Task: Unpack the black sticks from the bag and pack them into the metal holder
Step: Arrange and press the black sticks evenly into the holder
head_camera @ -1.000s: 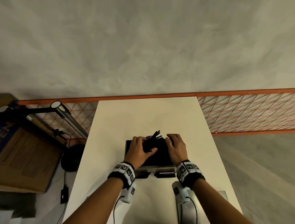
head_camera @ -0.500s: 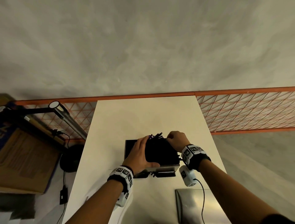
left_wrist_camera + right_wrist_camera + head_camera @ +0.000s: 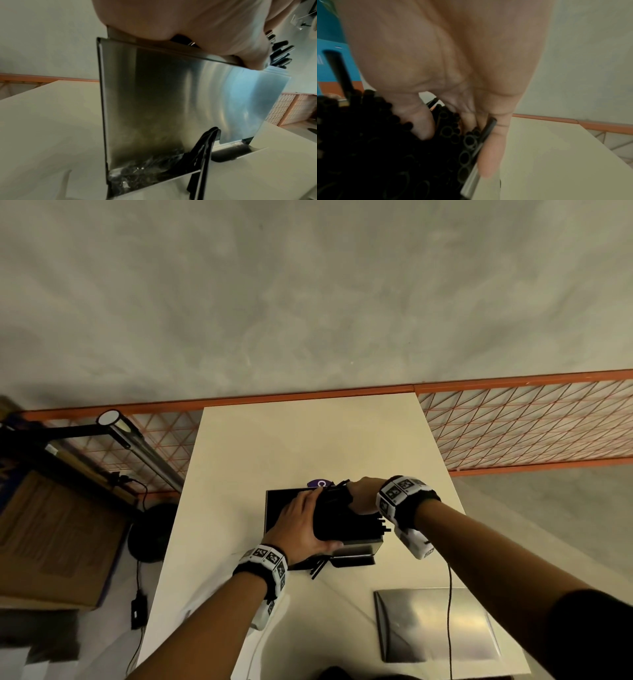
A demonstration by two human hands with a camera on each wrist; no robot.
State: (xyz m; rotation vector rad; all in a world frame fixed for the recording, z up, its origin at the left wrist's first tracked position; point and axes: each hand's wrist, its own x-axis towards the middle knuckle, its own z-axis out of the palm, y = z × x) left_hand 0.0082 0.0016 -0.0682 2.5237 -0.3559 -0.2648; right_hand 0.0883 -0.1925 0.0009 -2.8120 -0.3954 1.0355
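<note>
The metal holder (image 3: pixel 358 547) stands in the middle of the white table (image 3: pixel 274 446), packed with hollow black sticks (image 3: pixel 346 522). My left hand (image 3: pixel 305 520) wraps the bundle from the left, fingers over its top and thumb on the near side by the holder's rim (image 3: pixel 171 47). My right hand (image 3: pixel 361 494) grips the far right of the bundle. Its thumb (image 3: pixel 423 121) digs in among the sticks (image 3: pixel 467 140) and its fingers (image 3: pixel 489 155) lie outside the rim. A few sticks (image 3: pixel 204 152) poke out of a slot at the holder's base (image 3: pixel 318 568).
A flat metal plate (image 3: pixel 435 625) lies on the table near right. A purple item (image 3: pixel 320 483) shows just behind the holder. Orange mesh fencing (image 3: pixel 520 422) runs behind the table. A cardboard box (image 3: pixel 54 535) and a lamp (image 3: pixel 113 419) stand at the left.
My right hand has swung from the near top of the bundle round to its far right side. The left hand has slid across to wrap the bundle's left side.
</note>
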